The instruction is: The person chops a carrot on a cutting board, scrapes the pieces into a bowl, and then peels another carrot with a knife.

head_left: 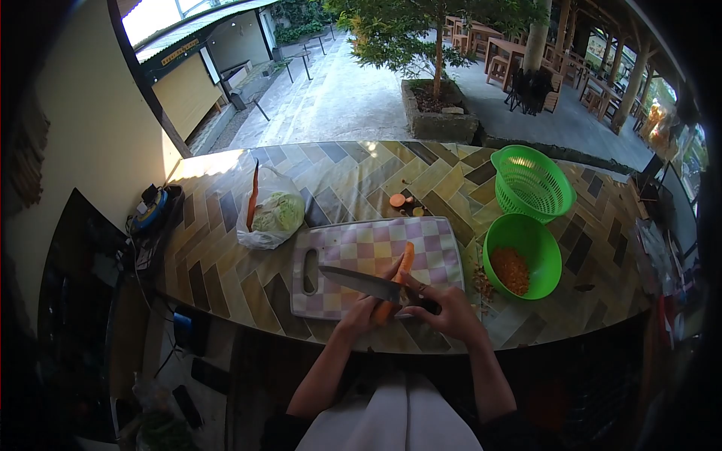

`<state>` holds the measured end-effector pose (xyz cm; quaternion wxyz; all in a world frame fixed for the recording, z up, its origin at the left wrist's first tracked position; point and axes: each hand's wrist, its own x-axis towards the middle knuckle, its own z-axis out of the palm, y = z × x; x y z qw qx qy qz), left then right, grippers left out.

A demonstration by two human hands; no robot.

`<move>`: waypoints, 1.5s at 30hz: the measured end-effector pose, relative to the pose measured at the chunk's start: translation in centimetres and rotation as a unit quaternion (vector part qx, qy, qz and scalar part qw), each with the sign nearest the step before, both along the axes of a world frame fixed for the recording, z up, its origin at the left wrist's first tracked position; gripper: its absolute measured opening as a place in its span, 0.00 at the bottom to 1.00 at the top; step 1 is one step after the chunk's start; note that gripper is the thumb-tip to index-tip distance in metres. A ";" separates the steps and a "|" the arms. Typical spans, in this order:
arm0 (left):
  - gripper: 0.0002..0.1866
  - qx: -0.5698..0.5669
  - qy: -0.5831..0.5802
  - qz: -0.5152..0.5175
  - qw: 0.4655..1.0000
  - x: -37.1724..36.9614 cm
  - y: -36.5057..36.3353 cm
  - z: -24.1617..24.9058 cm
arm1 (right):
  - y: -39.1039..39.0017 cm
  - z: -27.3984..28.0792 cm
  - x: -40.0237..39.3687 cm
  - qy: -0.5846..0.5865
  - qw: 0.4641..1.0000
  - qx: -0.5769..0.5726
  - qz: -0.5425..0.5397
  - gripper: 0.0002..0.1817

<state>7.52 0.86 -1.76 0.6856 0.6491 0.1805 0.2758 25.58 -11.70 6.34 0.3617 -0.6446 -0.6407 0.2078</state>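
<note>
My left hand (364,312) is closed around a peeled-looking orange carrot (408,261) over the front of the checkered cutting board (346,244). A knife (353,279) is in my right hand (450,312), its blade pointing left across the carrot. The fingers of both hands are close together at the carrot. Behind the board lie cut orange pieces (397,201). To the right, a green bowl (553,259) holds small orange bits. At the back left, a plastic bag (289,184) contains a pale green vegetable, with another thin carrot (253,197) beside it.
A green strainer basket (505,161) stands behind the bowl. Small scraps (483,286) lie between board and bowl. At the table's left edge is a dark tray (162,225) with a blue item and cables. Beyond the patterned table (218,263) stands a tree planter (440,124).
</note>
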 end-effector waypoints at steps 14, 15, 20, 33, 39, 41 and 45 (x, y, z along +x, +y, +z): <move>0.23 0.004 0.074 0.037 0.997 0.2 -0.5 1.3 | 0.3 -1.4 -1.0 -0.070 0.994 0.058 -0.062 0.33; 0.23 0.001 0.055 0.033 0.998 0.3 -0.4 1.2 | 0.2 -0.7 -1.3 -0.069 0.994 0.041 -0.071 0.33; 0.23 0.092 0.041 0.040 0.994 0.0 -0.4 0.8 | 0.3 -0.8 -1.4 -0.068 0.995 0.027 -0.068 0.34; 0.24 0.099 0.061 0.017 0.993 -0.2 -0.2 0.8 | -0.1 0.0 -0.5 -0.026 0.999 0.015 -0.031 0.36; 0.23 0.089 0.100 0.014 0.991 -0.2 -0.3 1.4 | 0.0 0.2 -0.4 -0.030 0.999 0.000 -0.026 0.36; 0.23 0.037 0.090 0.009 0.995 -0.1 -0.4 1.4 | 0.0 -0.2 -0.3 -0.015 0.999 0.020 -0.024 0.35; 0.20 -0.140 0.037 -0.002 0.989 0.0 0.5 -3.0 | 0.0 -0.9 -0.2 -0.005 0.998 0.047 -0.029 0.33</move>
